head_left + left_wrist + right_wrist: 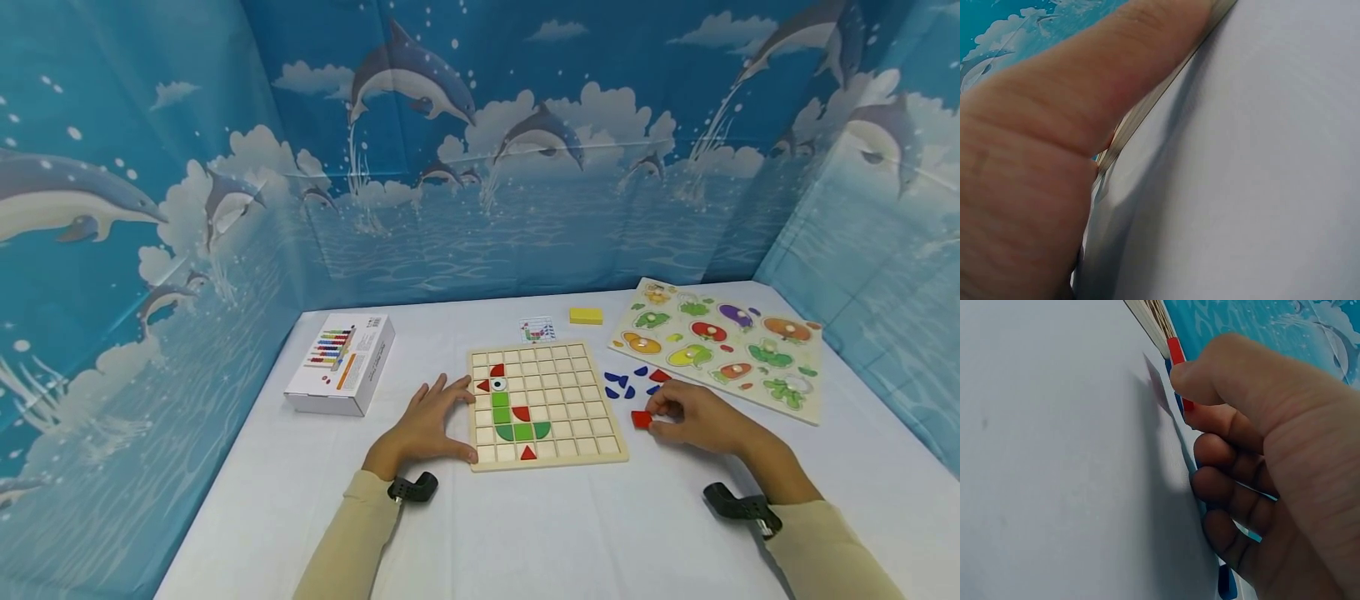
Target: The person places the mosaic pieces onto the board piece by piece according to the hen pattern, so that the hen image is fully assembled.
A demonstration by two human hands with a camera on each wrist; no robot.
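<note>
White tablecloth [547, 533] all across the near part. Further up, a white box [341, 364] with colourful rows printed on top over on the left, and a wooden vegetable puzzle [738, 337] set at an angle on the right. Past those, a small pattern card [537, 330] just behind the grid and a yellow block [586, 316] near it. Then dolphin-print curtain [420, 225] round the left, back and right: blue sea, puffy clouds, a few folds.

As for the bits in play: wooden grid board [581, 417] flat on the cloth, pale squares with thin dividers. Red triangle [528, 453] in the nearest row, green pieces [522, 432] in a kind of L above it, red quarter-circle [521, 414] tucked into the bend, round eye tile [498, 384] up top with more red beside it. Roughly bird-shaped, tbh. Off the board, just beside its right edge, a flat red tile [641, 419], partly hidden by fingers. Blue pieces [630, 392] scattered a little further back.

Beige sleeves [348, 537] in from the bottom, black wrist cameras on both. Left hand [431, 425] spread wide and gripping nothing, thumb at the board's near-left corner, fingertips by its left edge. Right hand [693, 412] pinching the red tile between thumb and index finger, other fingers curled in.
</note>
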